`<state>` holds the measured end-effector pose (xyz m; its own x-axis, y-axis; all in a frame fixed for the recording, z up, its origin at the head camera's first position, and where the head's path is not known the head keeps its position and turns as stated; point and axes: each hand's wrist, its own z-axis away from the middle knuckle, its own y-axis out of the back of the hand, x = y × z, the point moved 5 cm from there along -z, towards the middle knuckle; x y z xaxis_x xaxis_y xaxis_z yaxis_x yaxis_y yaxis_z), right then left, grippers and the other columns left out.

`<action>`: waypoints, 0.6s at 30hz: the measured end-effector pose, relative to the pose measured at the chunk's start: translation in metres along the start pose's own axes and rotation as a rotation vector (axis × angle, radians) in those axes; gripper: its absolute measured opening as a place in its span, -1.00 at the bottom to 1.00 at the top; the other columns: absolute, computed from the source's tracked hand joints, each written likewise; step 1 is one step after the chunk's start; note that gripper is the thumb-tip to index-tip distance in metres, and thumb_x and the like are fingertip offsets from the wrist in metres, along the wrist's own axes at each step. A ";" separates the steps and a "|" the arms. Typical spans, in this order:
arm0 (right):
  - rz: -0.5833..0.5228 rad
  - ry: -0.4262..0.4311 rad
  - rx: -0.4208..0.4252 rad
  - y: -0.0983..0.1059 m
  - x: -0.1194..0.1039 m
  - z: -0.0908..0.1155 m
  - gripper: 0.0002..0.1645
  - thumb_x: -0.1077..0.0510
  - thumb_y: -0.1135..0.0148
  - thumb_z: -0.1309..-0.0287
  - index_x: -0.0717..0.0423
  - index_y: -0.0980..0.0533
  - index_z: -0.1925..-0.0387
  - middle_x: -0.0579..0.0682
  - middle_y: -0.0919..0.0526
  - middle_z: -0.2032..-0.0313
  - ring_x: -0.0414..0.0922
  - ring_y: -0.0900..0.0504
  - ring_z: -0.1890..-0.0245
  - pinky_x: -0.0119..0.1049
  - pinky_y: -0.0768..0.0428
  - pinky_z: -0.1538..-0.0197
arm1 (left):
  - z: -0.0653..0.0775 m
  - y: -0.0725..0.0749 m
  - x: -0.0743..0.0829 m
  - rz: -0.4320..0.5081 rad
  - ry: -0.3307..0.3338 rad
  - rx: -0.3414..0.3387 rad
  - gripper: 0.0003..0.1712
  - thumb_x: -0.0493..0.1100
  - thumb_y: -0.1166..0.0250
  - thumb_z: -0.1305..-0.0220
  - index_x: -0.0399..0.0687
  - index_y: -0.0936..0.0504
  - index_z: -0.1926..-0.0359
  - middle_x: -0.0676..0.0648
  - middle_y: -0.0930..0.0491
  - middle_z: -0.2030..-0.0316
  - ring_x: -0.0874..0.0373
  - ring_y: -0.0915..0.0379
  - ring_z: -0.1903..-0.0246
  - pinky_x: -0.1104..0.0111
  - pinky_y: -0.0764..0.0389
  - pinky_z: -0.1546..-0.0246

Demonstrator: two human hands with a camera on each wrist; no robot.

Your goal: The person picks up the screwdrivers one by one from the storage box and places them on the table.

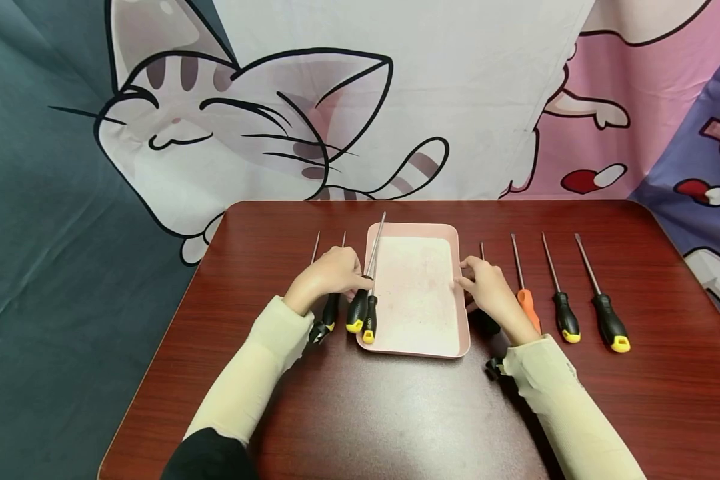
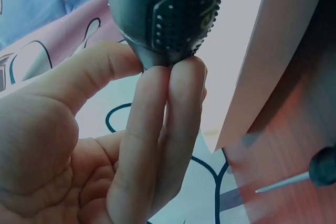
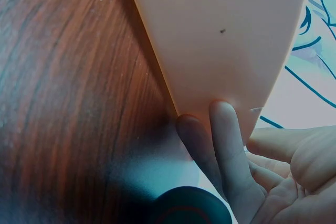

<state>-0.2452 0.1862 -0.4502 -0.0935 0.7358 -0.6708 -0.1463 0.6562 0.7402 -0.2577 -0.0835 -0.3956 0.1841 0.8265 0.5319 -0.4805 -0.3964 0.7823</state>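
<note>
My left hand (image 1: 336, 270) pinches a black and yellow screwdriver (image 1: 357, 310) by the narrow neck of its handle. In the left wrist view, thumb and fingers close round that neck below the black screwdriver handle (image 2: 168, 19). This screwdriver overlaps the left rim of a pink tray (image 1: 420, 345). Close beside it, a smaller black and yellow screwdriver (image 1: 369, 319) lies along the tray's left side. At the opposite rim my right hand (image 1: 489, 287) holds the tray, thumb at its edge and fingertips against the outer wall (image 3: 220, 40).
Left of the tray lies a black screwdriver (image 1: 331, 310), with another shaft (image 1: 315, 247) beside it, partly hidden by my left hand. To the right are an orange screwdriver (image 1: 527, 307) and two black and yellow screwdrivers (image 1: 567, 317). Another shaft (image 1: 482, 251) shows behind my right hand.
</note>
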 end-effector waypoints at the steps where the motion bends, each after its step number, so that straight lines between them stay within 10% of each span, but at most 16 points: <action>1: -0.003 -0.004 -0.003 0.000 0.000 0.000 -0.60 0.29 -0.19 -0.36 0.49 -0.42 -0.12 0.43 -0.66 0.14 0.22 -0.70 0.22 0.09 -0.70 0.13 | 0.001 0.001 -0.001 0.000 0.001 0.001 -0.59 -0.08 -0.37 -0.20 -0.14 -0.59 0.73 -0.04 -0.63 0.72 0.07 -0.72 0.52 0.37 -0.65 0.24; 18: 0.000 -0.010 -0.007 0.001 -0.001 0.000 -0.60 0.29 -0.18 -0.38 0.49 -0.43 -0.12 0.42 -0.66 0.15 0.20 -0.71 0.25 0.07 -0.71 0.16 | 0.024 0.021 -0.031 0.009 0.007 0.030 -0.54 -0.10 -0.36 -0.22 -0.11 -0.52 0.78 -0.08 -0.63 0.71 0.04 -0.71 0.52 0.37 -0.64 0.26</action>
<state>-0.2451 0.1861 -0.4493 -0.0838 0.7375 -0.6702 -0.1530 0.6551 0.7399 -0.2530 -0.1273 -0.3881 0.1735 0.8256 0.5369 -0.4566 -0.4156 0.7866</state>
